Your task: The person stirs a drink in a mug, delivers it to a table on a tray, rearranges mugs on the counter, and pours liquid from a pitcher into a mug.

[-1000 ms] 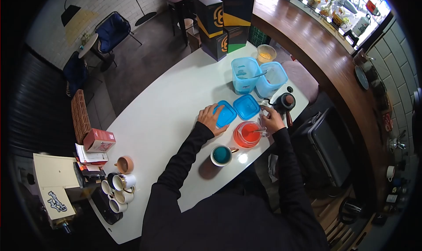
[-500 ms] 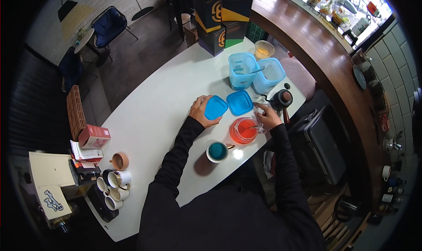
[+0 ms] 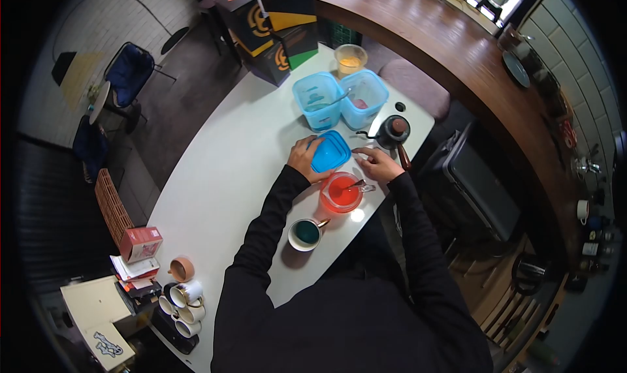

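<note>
My left hand [image 3: 304, 159] grips a blue square lid [image 3: 328, 154] by its left side. A second blue lid shows its edge just behind and to the right, and the two overlap. Close to their right side, my right hand [image 3: 379, 165] hovers low over the table, fingers partly stretched and nothing visible in them. Just in front of both hands stands a glass jug [image 3: 340, 193] of red liquid with a spoon in it. A white mug [image 3: 304, 234] of dark teal liquid is nearer to me.
Behind the lids stand two light-blue plastic tubs [image 3: 318, 101], one with a spoon, and a cup of orange-yellow contents [image 3: 351, 60]. A dark gooseneck kettle [image 3: 394, 133] is at right. Dark boxes [image 3: 255, 30] stand at the far end; several mugs [image 3: 187, 311] cluster at lower left.
My left hand has brought its lid right and onto or against the other lid, so they now overlap. My right hand stays near the lids. The camera view has shifted and turned.
</note>
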Motion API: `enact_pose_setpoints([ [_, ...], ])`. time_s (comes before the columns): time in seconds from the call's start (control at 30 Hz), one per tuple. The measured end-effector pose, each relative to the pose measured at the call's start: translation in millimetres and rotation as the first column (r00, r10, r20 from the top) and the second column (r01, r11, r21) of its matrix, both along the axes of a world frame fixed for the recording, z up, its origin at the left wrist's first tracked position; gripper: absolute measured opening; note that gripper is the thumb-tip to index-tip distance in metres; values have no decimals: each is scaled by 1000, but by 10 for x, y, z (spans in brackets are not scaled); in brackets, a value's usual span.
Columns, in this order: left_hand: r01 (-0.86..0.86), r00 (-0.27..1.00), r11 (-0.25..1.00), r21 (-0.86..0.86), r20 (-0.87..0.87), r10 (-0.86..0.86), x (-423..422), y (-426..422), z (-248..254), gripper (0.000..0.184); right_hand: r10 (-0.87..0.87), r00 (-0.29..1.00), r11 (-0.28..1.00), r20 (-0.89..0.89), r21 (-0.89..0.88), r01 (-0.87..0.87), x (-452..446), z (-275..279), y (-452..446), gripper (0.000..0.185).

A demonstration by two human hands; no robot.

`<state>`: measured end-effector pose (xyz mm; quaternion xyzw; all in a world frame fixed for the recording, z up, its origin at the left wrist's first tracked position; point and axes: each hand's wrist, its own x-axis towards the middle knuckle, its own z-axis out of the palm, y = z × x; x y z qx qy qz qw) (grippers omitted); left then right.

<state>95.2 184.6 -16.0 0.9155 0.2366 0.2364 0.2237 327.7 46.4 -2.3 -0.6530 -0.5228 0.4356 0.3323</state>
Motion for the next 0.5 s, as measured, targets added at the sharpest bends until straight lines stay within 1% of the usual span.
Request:
enact_pose_setpoints([
  [0.03,14,1000,1000,-5,-5,-14,23,-3,18,89,-7,1000,1000,26,20,6,-13,12,-1,34],
  [0.13,32,999,999,-7,-37,-33,56,27,79,91,-6,1000,999,15,52,6,-19,-37,19,35],
  [0.2,61,997,996,-62,-34,-63,72,28,95,91,-9,1000,998,14,55,8,4,-57,43,35],
  [0.23,68,997,996,-62,-39,-71,76,13,88,91,-15,1000,999,15,50,14,8,-75,27,35],
  [0.3,32,999,980,-195,14,-30,104,-16,62,86,-60,997,993,47,105,55,-5,-52,44,36],
  [0.33,18,997,967,-254,78,2,116,-42,59,79,-38,998,999,52,3,38,14,7,47,38],
  [0.37,-8,987,969,-247,156,48,114,-60,12,70,-13,999,995,53,-96,18,41,73,58,40],
  [0.4,-59,986,978,-202,143,89,87,-62,3,66,-2,997,1000,72,-29,4,45,36,87,39],
  [0.43,-113,982,981,-155,133,134,49,-56,-4,63,-2,997,1000,71,-21,4,47,2,110,39],
  [0.47,-117,982,982,-148,132,137,14,-57,-17,63,-48,996,997,-78,-58,43,31,-35,140,36],
  [0.5,-226,964,926,-304,65,257,-33,-65,-33,61,-92,970,992,-225,-102,71,0,-74,172,33],
])
